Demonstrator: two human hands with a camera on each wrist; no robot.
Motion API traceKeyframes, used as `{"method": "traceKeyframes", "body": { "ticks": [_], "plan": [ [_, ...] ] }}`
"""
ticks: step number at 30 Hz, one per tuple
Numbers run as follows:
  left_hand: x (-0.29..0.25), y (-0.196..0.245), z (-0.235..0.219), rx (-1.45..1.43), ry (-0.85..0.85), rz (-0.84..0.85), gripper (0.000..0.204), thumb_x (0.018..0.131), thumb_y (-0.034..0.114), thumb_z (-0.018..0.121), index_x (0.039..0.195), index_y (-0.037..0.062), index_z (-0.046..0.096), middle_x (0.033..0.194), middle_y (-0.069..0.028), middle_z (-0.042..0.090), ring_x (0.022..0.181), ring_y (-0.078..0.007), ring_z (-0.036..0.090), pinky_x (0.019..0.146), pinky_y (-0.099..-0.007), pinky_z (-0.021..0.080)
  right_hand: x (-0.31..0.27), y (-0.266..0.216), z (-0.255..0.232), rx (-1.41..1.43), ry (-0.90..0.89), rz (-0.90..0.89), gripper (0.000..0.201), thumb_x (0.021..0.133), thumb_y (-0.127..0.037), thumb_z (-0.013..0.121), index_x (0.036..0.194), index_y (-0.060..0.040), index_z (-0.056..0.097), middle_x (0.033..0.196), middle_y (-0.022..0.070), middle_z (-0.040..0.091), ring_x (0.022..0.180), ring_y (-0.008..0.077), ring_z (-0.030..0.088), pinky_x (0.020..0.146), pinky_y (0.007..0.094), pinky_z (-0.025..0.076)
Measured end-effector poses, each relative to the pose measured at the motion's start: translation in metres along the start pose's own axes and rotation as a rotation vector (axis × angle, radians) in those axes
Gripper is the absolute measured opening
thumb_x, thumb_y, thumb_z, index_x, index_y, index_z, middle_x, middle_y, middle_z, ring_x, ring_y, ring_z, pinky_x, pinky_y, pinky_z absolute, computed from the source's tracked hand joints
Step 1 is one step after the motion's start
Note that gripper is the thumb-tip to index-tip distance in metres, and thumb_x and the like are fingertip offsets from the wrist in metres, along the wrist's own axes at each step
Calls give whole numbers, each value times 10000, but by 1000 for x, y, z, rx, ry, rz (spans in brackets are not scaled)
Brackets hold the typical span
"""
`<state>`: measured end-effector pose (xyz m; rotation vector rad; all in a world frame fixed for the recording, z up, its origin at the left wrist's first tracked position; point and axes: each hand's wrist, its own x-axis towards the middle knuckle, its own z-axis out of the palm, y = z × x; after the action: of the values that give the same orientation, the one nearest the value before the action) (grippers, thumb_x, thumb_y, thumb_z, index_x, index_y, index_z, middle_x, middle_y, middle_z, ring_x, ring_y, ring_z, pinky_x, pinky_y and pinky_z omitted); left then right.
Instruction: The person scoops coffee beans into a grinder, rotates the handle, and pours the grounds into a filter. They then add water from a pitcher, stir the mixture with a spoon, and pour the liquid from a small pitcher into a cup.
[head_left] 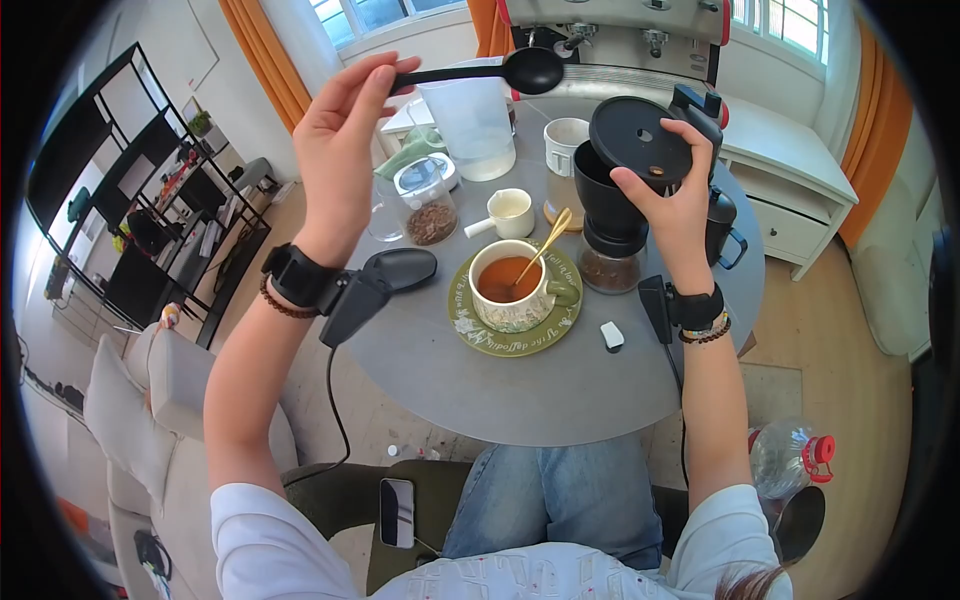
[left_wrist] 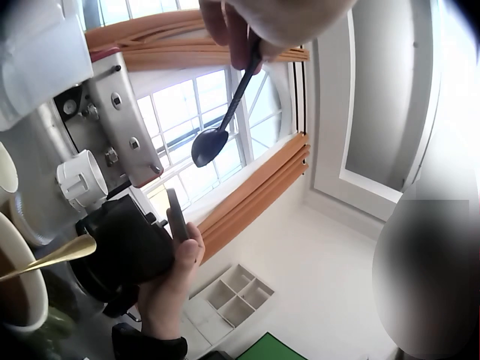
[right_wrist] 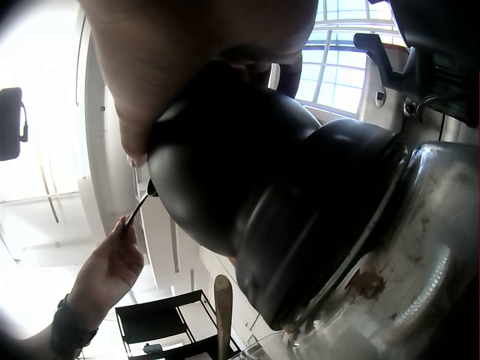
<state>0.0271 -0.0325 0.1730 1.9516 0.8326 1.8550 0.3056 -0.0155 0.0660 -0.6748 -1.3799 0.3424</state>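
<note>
Raised at the upper left, my left hand (head_left: 345,135) pinches the handle of a black spoon (head_left: 535,70), its bowl pointing right. My right hand (head_left: 690,205) grips a round black lid (head_left: 640,135), tilted over the mouth of a black coffee grinder (head_left: 608,205). Brown grounds show in the grinder's glass jar (head_left: 612,272). In the right wrist view the grinder's body (right_wrist: 247,165) fills the middle, hiding the lid. Between my arms, a patterned mug (head_left: 508,315) of reddish-brown liquid with a gold spoon (head_left: 548,243) stands on a green saucer (head_left: 525,346).
A glass jug (head_left: 430,215) with brown pieces stands left of a small cream pitcher (head_left: 512,212). Behind are a translucent plastic pitcher (head_left: 475,130) and a white mug (head_left: 566,140). An espresso machine (head_left: 620,45) stands at the back. A small white block (head_left: 611,334) lies near the table's front.
</note>
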Motion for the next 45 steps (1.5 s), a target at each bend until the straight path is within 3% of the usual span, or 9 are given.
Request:
{"method": "traceKeyframes", "body": {
  "ticks": [1,7,16,21,25,32,45],
  "plan": [
    [3,-10,-12,37,5,-27,282,980,196,580,1194,20,635,1123,-77,702,940,-70,591,811,-216,451,0,1,1,21,0,0,745,708,-242,878,1265,-62,417,1179,132,553,1079,207,598,925,321,501],
    [-2,-49,-58,227,51,-198,278,981,198,576,1190,26,637,1106,-28,707,847,-40,533,760,-203,414,0,-1,1,-2,4,-15,737,711,-236,876,1260,-63,417,1160,135,577,1072,210,604,931,324,500],
    [-14,-76,-106,384,41,-145,258,986,220,569,1165,51,647,1086,-17,709,890,-28,554,773,-199,410,-1,2,1,14,6,-1,730,716,-222,871,1268,-65,418,1160,131,573,1057,202,607,915,311,497],
    [-27,-97,-127,415,48,-227,262,987,222,563,1161,43,644,1078,-16,707,906,-42,562,781,-207,416,-1,0,2,13,5,16,725,718,-212,869,1271,-72,422,1162,119,568,1061,188,598,920,307,491],
    [-33,-106,-125,393,15,-286,259,979,235,560,1154,67,653,1074,7,708,914,-56,562,793,-236,424,-1,0,2,6,12,9,722,719,-211,868,1274,-81,425,1163,111,565,1060,187,597,920,302,488],
    [-33,-102,-117,415,-185,-508,237,954,197,566,1139,85,661,1090,18,701,914,-73,580,797,-245,442,-1,2,1,-3,9,17,725,719,-217,868,1278,-87,426,1169,105,554,1061,182,587,921,304,480],
    [-33,-93,-101,363,-267,-550,204,930,96,568,1093,30,671,1031,-4,697,859,-54,595,763,-232,468,-1,0,1,4,5,20,726,721,-220,867,1278,-82,423,1174,105,545,1068,185,584,932,303,475]
  ]
}}
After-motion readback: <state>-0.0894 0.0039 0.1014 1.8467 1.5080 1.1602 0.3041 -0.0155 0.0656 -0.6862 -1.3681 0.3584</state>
